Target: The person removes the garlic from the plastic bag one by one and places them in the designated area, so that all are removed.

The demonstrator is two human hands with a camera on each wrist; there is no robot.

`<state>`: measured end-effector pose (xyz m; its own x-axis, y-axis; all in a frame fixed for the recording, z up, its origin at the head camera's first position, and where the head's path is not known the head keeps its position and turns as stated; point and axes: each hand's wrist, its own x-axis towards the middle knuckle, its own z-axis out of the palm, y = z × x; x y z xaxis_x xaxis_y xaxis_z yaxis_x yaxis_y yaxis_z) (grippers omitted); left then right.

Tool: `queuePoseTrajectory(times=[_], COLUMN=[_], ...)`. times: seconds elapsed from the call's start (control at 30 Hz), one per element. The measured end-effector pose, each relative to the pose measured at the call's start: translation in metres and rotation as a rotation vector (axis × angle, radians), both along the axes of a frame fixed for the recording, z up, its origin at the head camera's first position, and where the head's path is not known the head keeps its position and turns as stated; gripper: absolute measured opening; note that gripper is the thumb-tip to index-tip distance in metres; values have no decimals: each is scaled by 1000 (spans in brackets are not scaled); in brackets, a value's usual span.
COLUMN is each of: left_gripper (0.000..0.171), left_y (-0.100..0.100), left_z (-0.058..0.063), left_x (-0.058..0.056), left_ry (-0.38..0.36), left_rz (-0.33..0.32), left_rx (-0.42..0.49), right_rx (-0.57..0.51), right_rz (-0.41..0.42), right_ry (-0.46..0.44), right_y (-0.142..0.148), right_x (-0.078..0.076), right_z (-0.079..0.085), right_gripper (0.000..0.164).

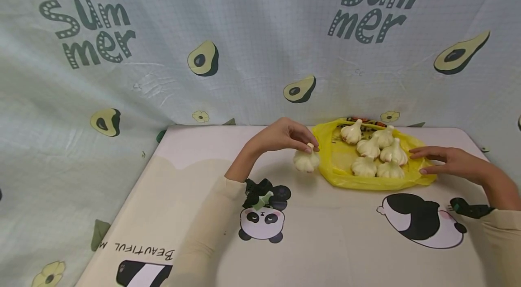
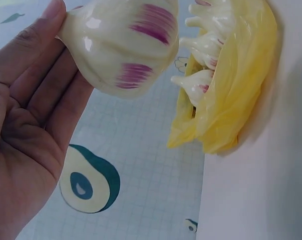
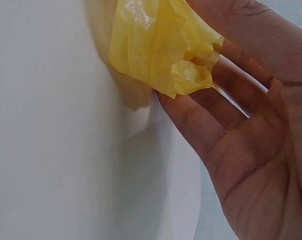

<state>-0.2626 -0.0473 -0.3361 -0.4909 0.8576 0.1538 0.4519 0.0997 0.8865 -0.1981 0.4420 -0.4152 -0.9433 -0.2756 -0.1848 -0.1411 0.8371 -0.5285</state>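
In the head view my left hand (image 1: 286, 135) pinches a garlic bulb (image 1: 306, 161) by its stem, just left of the yellow plastic bag (image 1: 338, 180). The left wrist view shows this garlic bulb (image 2: 128, 47) close up, glossy cream with purple streaks, thumb and fingertips at its neck. Several more garlic bulbs (image 1: 368, 146) sit in the bag, whose mouth is spread wide. At the bag's right end, my right hand (image 1: 457, 162) holds the edge. Crumpled yellow plastic (image 3: 161, 50) lies between its thumb and fingers in the right wrist view.
The bag rests on a pale table (image 1: 325, 241) with printed pandas, near its back edge. Behind it hangs a light curtain (image 1: 252, 29) with avocado prints and lettering. Dark straps circle both wrists.
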Motion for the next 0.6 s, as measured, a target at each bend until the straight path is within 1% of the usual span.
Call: queuePoseTrajectory(times=[0.23, 0.37, 0.6], left_gripper=[18, 19, 19], left_y=[-17, -26, -41], left_z=[5, 6, 8], left_x=[4, 4, 4], left_ry=[18, 35, 58], left_rz=[36, 31, 18], left_rx=[-25, -37, -49], right_rx=[-4, 13, 10], right_rz=[1, -1, 5], right_ry=[1, 10, 16], right_y=[1, 1, 1], right_x=[1, 1, 2], right_z=[-1, -2, -1], right_gripper=[55, 55, 54])
